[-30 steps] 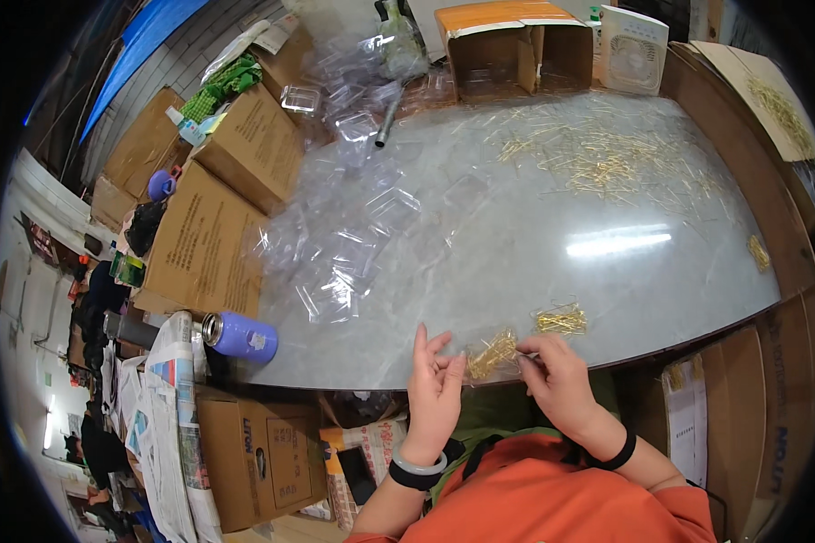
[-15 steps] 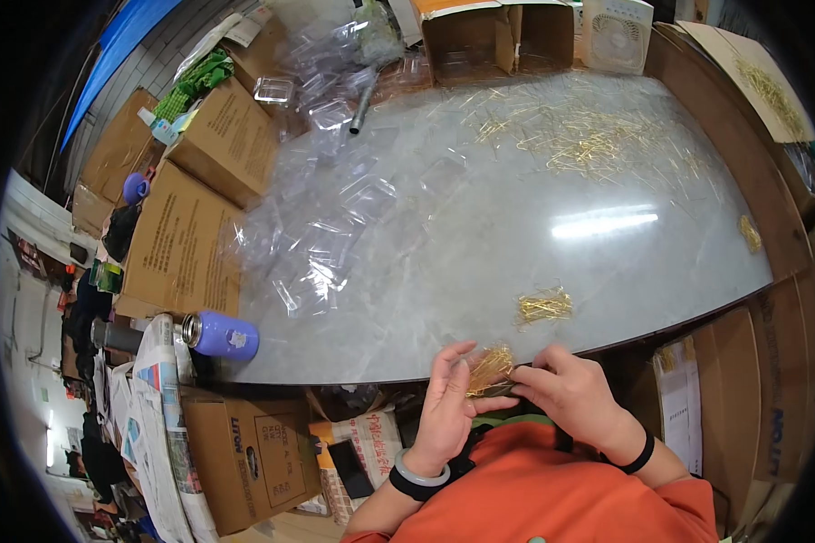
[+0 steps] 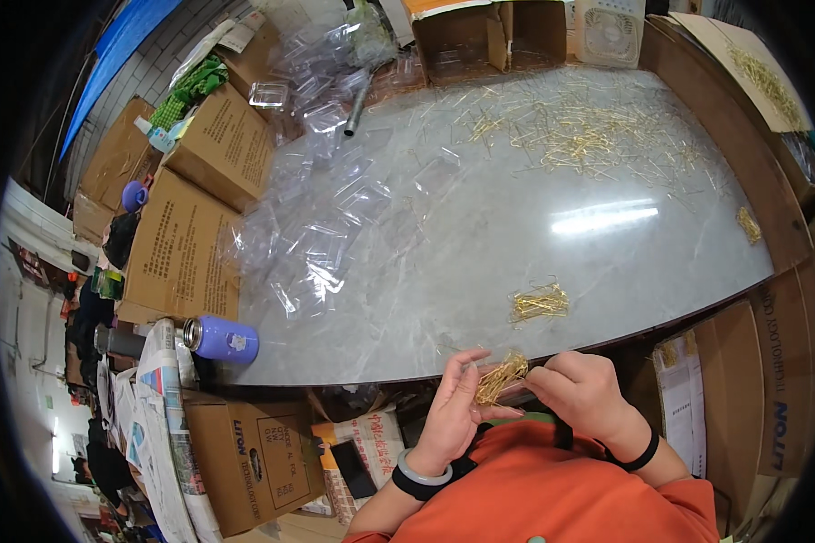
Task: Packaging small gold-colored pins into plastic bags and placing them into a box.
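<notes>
Close to my body, just off the table's front edge, a bundle of thin gold wire pieces (image 3: 503, 378) lies between the thumb and fingers of my left hand (image 3: 453, 403). Something shiny and see-through seems to show under the bundle, though I cannot tell what it is. My right hand (image 3: 581, 389) is closed at the bundle's right side, its fingertips pinched together; whatever they hold is hidden. Beyond my hands, a small heap of the same gold wire (image 3: 541, 302) rests on the grey table (image 3: 444, 299).
Loose gold wires (image 3: 598, 136) are scattered across the far right. Clear plastic boxes (image 3: 321, 244) pile up on the left, near a metal tube (image 3: 357, 110). A purple bottle (image 3: 226, 339) stands at the left front corner. Cardboard boxes (image 3: 186, 244) wall the left side; a white fan (image 3: 609, 34) stands behind.
My right hand has shifted slightly to the right and its fingers have curled in more. The wire bundle in my left hand now sits more upright. The view has tilted a little.
</notes>
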`<state>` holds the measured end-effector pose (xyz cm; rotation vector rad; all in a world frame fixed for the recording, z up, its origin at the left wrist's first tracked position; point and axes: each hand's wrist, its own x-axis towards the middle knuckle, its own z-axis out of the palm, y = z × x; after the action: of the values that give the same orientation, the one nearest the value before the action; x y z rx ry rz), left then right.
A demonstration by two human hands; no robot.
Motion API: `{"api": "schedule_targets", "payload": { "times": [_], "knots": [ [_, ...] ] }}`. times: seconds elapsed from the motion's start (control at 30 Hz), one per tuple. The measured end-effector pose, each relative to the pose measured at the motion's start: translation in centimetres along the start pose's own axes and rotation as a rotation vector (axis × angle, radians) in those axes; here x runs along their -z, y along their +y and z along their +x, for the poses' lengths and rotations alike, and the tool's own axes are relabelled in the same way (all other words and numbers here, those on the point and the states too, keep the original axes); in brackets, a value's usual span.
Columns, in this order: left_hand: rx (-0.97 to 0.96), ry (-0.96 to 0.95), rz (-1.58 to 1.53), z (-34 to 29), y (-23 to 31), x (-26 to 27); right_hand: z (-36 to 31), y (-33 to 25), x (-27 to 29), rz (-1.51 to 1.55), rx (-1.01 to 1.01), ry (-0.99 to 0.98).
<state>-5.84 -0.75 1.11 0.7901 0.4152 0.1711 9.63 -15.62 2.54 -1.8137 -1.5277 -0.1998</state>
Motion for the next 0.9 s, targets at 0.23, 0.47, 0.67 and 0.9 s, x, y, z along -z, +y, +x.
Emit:
{"api": "schedule_targets", "payload": {
  "times": [0.23,0.47,0.67,0.9],
  "knots": [
    [0.076,-0.032,0.006,0.3,-0.2,-0.6,0.1,-0.1,-0.2,0.043,0.01,-0.144],
    [0.047,0.006,0.006,0.5,-0.3,-0.6,0.1,-0.5,-0.1,0.151,0.007,-0.134],
    [0.076,-0.01,0.059,0.4,0.0,-0.5,-0.3,-0.1,-0.3,-0.019,0.024,-0.118],
    [0.105,-0.042,0.056,0.6,-0.5,-0.5,-0.8,0.1,-0.3,0.06,0.063,-0.164]
  ]
}}
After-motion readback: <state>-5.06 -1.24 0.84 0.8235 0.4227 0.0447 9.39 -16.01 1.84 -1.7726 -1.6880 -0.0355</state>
